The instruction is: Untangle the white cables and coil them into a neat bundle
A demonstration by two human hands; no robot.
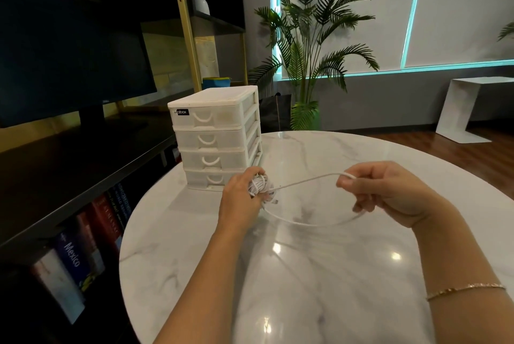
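We see a dimly lit room, its brightest light a cyan glow along the edges of the grey roller blinds (459, 10). Two small ceiling-light reflections glare on the glossy white marble round table (333, 274). The dark shelving unit with gold posts (83, 149) on the left sinks into near-black shadow. Wide-angle distortion bends its lines at the edges, and the overall picture looks slightly soft.
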